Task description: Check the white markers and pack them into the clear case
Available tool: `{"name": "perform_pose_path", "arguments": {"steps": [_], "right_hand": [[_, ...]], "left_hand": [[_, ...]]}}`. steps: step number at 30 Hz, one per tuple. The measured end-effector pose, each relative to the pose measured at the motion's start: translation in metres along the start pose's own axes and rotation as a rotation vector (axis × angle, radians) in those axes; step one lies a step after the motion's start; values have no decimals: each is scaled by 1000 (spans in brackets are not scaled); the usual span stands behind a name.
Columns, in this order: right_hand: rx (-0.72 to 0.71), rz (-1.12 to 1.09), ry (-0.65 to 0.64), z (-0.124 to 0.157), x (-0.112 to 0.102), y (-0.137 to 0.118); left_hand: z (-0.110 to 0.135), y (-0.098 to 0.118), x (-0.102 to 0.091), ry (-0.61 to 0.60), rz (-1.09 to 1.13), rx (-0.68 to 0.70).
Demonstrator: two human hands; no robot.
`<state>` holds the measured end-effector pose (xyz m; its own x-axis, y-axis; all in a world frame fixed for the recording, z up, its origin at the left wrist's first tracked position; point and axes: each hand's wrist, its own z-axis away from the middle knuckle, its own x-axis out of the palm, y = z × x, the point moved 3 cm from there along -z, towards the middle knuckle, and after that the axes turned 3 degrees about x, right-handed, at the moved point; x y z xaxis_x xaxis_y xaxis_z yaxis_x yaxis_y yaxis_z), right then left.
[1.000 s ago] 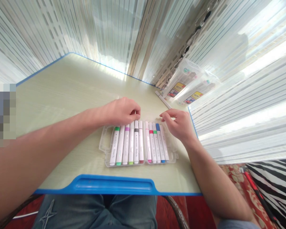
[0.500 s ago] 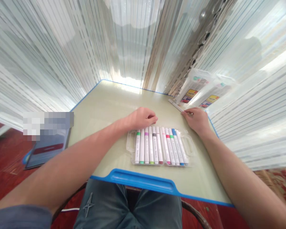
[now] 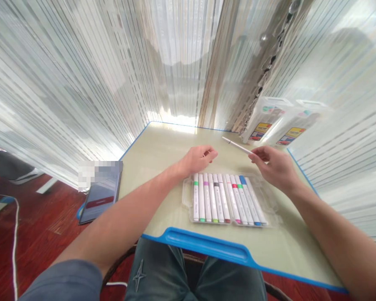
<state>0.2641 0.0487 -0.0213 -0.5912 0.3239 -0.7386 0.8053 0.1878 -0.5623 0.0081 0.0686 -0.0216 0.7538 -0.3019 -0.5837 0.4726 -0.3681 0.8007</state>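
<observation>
My right hand [image 3: 274,167] pinches the near end of a slim white marker [image 3: 238,146] with a dark ring near its far tip. The marker slants away to the left over the table. My left hand [image 3: 202,158] is closed, its fingers curled, just behind the marker case; whatever it may hold is hidden. Below both hands lies an open clear plastic case [image 3: 271,205]. Side by side in it sit several white markers [image 3: 219,200] with coloured bands and ends, among them green, purple, black, red and blue.
Two upright clear cases [image 3: 260,129] with yellow labels stand at the table's back right. A tablet-like screen [image 3: 102,192] leans at the left edge. The pale table [image 3: 163,154] has a blue rim and front tray [image 3: 207,244]. Striped curtains [image 3: 178,83] hang close around it.
The view has shifted, so the table sits further right. My right hand has raised the white marker off the tabletop. My left hand keeps its closed pose behind the case.
</observation>
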Motion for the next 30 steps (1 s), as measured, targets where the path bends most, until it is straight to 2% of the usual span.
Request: {"name": "perform_pose_path", "arguments": {"steps": [3,6,15,23,30], "right_hand": [[-120,-51,-17,10,-1,-23],[-202,-56,-24,16,-2,-36],[-303,-166,9,13,-4,-38],[-286,-296,18,12,-5,-38],[-194,-549,-54,14,2,-30]], "left_hand": [[-2,-4,-3,20,224,-53],[-4,-6,-7,50,357,-37],[-3,1,-11,113,443,27],[-4,-1,-12,184,556,60],[-5,1,-15,185,768,36]]}}
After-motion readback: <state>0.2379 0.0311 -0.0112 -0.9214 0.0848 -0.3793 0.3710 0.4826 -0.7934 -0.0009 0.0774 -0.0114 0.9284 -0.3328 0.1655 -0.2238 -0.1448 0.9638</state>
